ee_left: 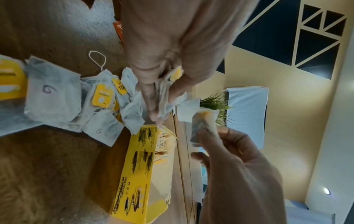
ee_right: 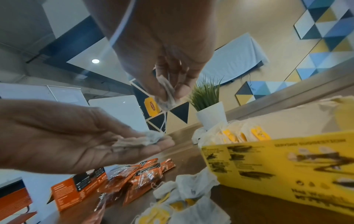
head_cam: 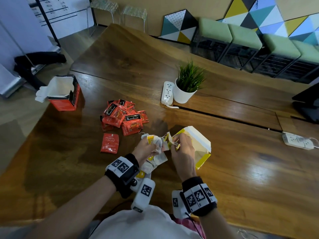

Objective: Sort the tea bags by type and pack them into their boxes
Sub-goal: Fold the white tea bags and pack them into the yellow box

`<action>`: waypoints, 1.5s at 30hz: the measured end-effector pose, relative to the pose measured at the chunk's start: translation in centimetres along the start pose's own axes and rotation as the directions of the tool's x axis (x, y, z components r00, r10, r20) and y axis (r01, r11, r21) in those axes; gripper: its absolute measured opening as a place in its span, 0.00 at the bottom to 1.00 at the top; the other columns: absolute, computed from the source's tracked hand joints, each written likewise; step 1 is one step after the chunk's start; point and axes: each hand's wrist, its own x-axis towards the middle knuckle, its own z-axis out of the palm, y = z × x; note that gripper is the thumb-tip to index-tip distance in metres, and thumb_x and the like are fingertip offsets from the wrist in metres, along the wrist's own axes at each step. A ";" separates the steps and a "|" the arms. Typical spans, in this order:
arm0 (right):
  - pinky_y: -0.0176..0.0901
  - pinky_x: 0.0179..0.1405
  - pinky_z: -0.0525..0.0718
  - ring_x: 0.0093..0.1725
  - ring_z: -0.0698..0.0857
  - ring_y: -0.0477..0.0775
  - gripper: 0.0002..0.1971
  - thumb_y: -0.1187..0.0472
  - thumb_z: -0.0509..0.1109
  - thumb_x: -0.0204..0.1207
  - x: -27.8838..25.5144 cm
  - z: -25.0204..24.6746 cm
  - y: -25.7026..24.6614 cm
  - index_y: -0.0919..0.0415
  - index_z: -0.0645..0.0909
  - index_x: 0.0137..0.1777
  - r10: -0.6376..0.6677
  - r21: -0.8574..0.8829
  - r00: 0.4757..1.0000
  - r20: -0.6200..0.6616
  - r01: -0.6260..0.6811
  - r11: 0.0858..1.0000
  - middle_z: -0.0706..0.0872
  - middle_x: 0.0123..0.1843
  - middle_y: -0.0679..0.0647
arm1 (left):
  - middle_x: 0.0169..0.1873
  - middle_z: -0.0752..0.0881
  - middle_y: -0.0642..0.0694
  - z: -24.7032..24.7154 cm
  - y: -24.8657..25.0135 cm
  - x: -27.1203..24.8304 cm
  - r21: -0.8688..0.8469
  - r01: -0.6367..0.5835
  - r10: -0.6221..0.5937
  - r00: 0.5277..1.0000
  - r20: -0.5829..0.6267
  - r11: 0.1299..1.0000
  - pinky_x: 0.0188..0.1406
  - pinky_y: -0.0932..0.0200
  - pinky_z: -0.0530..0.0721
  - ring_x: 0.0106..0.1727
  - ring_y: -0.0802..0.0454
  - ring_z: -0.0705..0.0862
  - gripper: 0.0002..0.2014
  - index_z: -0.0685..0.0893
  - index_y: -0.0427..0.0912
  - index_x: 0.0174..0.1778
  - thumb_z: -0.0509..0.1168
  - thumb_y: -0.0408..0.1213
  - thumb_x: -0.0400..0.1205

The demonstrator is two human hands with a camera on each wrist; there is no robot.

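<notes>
My left hand (head_cam: 153,146) grips a bunch of white tea bags with yellow tags (ee_left: 165,91) just above the table. My right hand (head_cam: 175,141) pinches a single white tea bag (ee_right: 167,94) between thumb and fingers, close to the left hand and beside the open yellow box (head_cam: 202,145). That box lies on its side with several yellow-tag bags (ee_right: 241,134) inside. More loose white tea bags (ee_left: 63,97) lie on the table under my left wrist. A pile of red sachets (head_cam: 123,116) and one single red sachet (head_cam: 110,143) lie to the left. The red box (head_cam: 64,94) stands open at the far left.
A white potted plant (head_cam: 185,87) and a power strip (head_cam: 167,92) stand behind the work spot. A second power strip (head_cam: 297,140) lies at the right. A dark device (head_cam: 309,102) sits at the right edge. The wooden table (head_cam: 250,169) edge runs near my body.
</notes>
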 end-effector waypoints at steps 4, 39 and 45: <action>0.34 0.40 0.72 0.41 0.75 0.51 0.03 0.71 0.65 0.71 0.0 0.1 0.1 0.64 0.77 0.44 -0.075 -0.171 0.996 0.039 0.080 0.982 0.79 0.41 0.56 | 0.51 0.83 0.31 0.3 -0.3 0.5 0.019 -0.012 0.013 0.999 -0.031 1.000 0.45 0.56 0.87 0.52 0.42 0.85 0.14 0.76 0.28 0.55 0.63 0.30 0.75; 0.44 0.40 0.87 0.49 0.88 0.57 0.13 0.71 0.72 0.72 1.4 -3.6 3.9 0.69 0.79 0.56 0.257 0.619 0.729 0.634 -0.678 0.397 0.88 0.50 0.62 | 0.47 0.82 0.42 5.6 -0.3 -1.9 -0.365 0.098 -0.148 0.983 -0.111 0.926 0.48 0.53 0.81 0.46 0.48 0.82 0.15 0.77 0.39 0.59 0.48 0.41 0.87; 0.36 0.43 0.82 0.46 0.82 0.40 0.11 0.66 0.71 0.73 1.8 -2.1 3.3 0.51 0.76 0.48 0.110 0.356 0.880 0.463 -0.298 0.886 0.84 0.45 0.47 | 0.49 0.85 0.42 5.5 -0.3 -1.9 -0.413 0.118 -0.135 0.991 -0.013 0.903 0.60 0.48 0.79 0.45 0.47 0.86 0.17 0.78 0.41 0.58 0.47 0.44 0.88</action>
